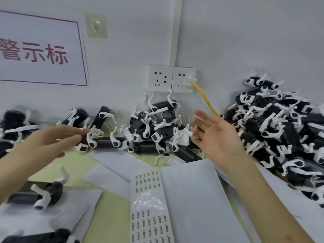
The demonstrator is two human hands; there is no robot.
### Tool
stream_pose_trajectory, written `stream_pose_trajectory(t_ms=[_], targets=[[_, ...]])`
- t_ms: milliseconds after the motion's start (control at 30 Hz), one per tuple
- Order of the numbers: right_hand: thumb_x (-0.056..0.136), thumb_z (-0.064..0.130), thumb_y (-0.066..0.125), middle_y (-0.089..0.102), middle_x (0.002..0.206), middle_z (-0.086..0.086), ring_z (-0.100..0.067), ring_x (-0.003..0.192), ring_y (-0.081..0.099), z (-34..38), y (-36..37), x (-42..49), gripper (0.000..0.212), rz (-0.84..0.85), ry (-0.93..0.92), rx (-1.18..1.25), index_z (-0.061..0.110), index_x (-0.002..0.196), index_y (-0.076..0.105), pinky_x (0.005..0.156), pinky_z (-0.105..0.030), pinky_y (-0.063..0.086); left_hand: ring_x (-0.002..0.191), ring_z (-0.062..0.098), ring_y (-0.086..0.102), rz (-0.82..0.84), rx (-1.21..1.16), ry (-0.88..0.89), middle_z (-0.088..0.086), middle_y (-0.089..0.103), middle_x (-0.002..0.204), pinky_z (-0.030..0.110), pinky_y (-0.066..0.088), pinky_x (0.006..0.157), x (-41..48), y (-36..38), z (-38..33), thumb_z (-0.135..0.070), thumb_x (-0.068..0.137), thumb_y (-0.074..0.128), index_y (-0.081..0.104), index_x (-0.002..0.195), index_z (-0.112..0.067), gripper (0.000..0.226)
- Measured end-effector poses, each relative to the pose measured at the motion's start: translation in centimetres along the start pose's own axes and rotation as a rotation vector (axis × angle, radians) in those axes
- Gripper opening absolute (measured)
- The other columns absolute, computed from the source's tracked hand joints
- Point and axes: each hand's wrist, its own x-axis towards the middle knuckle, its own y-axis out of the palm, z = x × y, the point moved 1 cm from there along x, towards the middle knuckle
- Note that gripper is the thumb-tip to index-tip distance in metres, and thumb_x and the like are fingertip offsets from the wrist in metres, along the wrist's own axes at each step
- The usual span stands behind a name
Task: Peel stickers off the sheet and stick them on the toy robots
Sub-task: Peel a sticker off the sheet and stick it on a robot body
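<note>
A long sticker sheet [150,207] with rows of small printed stickers lies at the bottom centre; a stretch in its middle is bare and shiny. Black toy robots with white legs lie in a heap [157,130] against the wall at centre. A bigger pile [280,127] rises at the right. My left hand [50,142] hovers open over the table at left, its fingertips near a robot [103,142] lying on its side. My right hand [215,137] is raised open, palm facing left, beside the central heap. Neither hand holds anything.
White paper sheets [189,199] cover much of the yellow-green table. One robot [43,192] lies at lower left, more line the wall at far left. Two wall sockets [171,78] sit above the heap, with a yellow cable [205,99] plugged in. A red-lettered sign [40,50] hangs at left.
</note>
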Motion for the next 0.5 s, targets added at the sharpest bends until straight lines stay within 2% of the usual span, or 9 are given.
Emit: stream_pose_trajectory(t_ms=[100, 167, 233, 333, 400, 500], targets=[[0.090, 0.029, 0.057, 0.070, 0.089, -0.003, -0.015, 0.072, 0.062, -1.5, -0.2, 0.3, 0.026, 0.041, 0.073, -0.093, 0.016, 0.098, 0.078, 0.069, -0.028, 0.048, 0.117, 0.020, 0.064, -0.101, 0.232, -0.073, -0.006, 0.071, 0.123, 0.047, 0.048, 0.100, -0.8, -0.7, 0.5, -0.039, 0.094, 0.070, 0.071, 0.113, -0.037, 0.019], [0.086, 0.031, 0.060, 0.071, 0.091, -0.004, -0.016, 0.072, 0.063, -2.8, -0.3, 0.6, 0.025, 0.050, 0.109, -0.175, 0.018, 0.096, 0.079, 0.068, -0.028, 0.050, 0.128, 0.028, 0.057, -0.103, 0.412, -0.142, 0.004, 0.061, 0.141, 0.046, 0.045, 0.106, -1.0, -0.5, 1.2, -0.042, 0.095, 0.068, 0.063, 0.132, -0.028, 0.040], [0.083, 0.033, 0.062, 0.071, 0.092, -0.005, -0.015, 0.072, 0.064, -4.6, -0.1, 0.8, 0.025, 0.047, 0.143, -0.259, 0.020, 0.094, 0.080, 0.069, -0.030, 0.048, 0.138, 0.032, 0.049, -0.013, 0.540, -0.275, 0.010, 0.047, 0.156, 0.043, 0.041, 0.108, -1.0, -0.1, 2.0, -0.046, 0.098, 0.062, 0.043, 0.153, -0.020, 0.064], [0.090, 0.025, 0.059, 0.072, 0.092, -0.009, -0.017, 0.071, 0.064, -7.7, 0.4, 0.8, 0.022, 0.052, 0.191, -0.378, 0.018, 0.095, 0.079, 0.067, -0.031, 0.045, 0.144, 0.028, 0.043, 0.093, 0.626, -0.341, 0.007, 0.036, 0.164, 0.042, 0.039, 0.112, -1.0, 0.3, 2.7, -0.057, 0.101, 0.050, 0.021, 0.163, -0.020, 0.078], [0.099, 0.013, 0.054, 0.072, 0.091, -0.014, -0.020, 0.069, 0.064, -9.5, 0.4, 0.6, 0.028, 0.038, 0.162, -0.455, 0.016, 0.090, 0.080, 0.067, -0.033, 0.045, 0.144, 0.026, 0.044, 0.119, 0.639, -0.317, 0.003, 0.038, 0.163, 0.041, 0.039, 0.113, -0.9, 0.2, 2.8, -0.064, 0.099, 0.047, 0.022, 0.163, -0.024, 0.079], [0.100, 0.003, 0.053, 0.071, 0.086, -0.016, -0.022, 0.067, 0.062, -10.8, 0.3, 0.4, 0.029, 0.011, 0.091, -0.569, 0.010, 0.089, 0.079, 0.064, -0.032, 0.047, 0.139, 0.017, 0.049, 0.293, 0.683, -0.304, -0.008, 0.051, 0.152, 0.042, 0.027, 0.113, -1.0, 0.3, 2.8, -0.076, 0.092, 0.046, 0.039, 0.155, -0.032, 0.078]])
